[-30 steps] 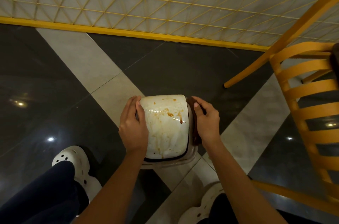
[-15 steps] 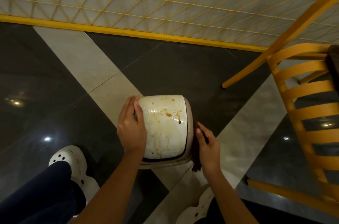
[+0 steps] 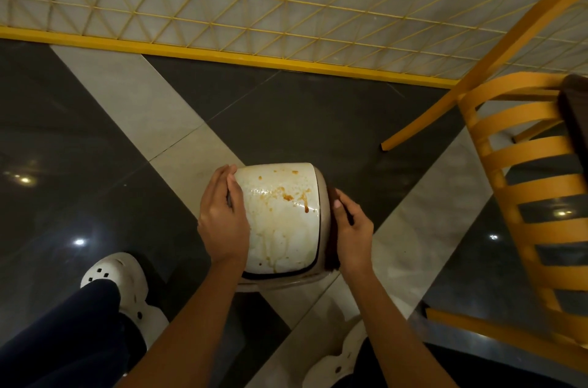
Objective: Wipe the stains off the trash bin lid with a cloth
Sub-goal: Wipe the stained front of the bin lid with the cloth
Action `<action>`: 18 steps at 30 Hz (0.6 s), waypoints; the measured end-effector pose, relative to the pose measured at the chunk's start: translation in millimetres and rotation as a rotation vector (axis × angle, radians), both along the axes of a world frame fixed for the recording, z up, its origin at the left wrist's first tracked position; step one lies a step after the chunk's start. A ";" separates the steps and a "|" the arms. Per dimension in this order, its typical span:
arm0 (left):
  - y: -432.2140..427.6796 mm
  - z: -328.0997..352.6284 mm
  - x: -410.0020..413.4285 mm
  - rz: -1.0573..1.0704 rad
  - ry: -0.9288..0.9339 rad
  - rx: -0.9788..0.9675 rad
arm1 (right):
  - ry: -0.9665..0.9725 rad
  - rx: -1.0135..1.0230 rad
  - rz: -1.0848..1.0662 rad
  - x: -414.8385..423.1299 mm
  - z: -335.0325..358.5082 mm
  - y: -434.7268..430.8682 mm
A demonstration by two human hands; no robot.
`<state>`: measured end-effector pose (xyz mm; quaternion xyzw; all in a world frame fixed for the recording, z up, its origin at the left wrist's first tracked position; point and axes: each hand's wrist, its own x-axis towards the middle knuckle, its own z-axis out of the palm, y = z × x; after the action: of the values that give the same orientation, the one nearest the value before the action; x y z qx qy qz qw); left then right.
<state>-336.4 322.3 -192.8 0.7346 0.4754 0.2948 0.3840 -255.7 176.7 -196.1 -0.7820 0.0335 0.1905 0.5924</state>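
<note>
White trash bin lid (image 3: 281,216) with orange-brown stains (image 3: 288,197) (streaky), dark brown cloth (image 3: 331,247), yellow chair (image 3: 521,190)

Glossy white plastic lid (image 3: 281,222), polished glossy floor tiles (image 3: 318,120), painted yellow wooden chair (image 3: 525,184).

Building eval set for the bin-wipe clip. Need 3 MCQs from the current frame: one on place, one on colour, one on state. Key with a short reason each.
1. Where is the dark cloth?
A. on top of the lid
B. against the bin's right side
C. on the floor

2. What colour are the stains?
A. orange-brown
B. blue
C. green

3. What state is the trash bin lid in?
A. wiped clean
B. removed
C. still stained

Key:
1 B, the right hand presses it to the right side.
2 A, orange-brown spots and drips show on the white top.
3 C, the stains remain while the left hand steadies the lid's left edge.
</note>
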 end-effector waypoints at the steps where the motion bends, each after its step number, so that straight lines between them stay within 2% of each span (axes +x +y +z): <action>1: -0.3 0.2 0.0 0.001 0.002 0.002 | -0.030 -0.004 -0.025 -11.7 -0.4 -6.8; 5: -0.2 1.2 0.0 0.002 0.007 0.004 | -0.122 0.008 -0.053 -44.8 3.0 -17.3; 11: 0.2 1.6 0.4 0.002 0.004 0.001 | -0.235 0.012 0.036 -15.9 16.0 2.0; 18: -0.5 1.6 0.4 0.001 0.001 0.008 | -0.270 -0.030 -0.116 -84.6 -15.8 -24.9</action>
<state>-336.0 321.8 -191.2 0.7358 0.4749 0.2966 0.3809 -340.3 151.8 -211.9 -0.8061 0.0014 0.0485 0.5898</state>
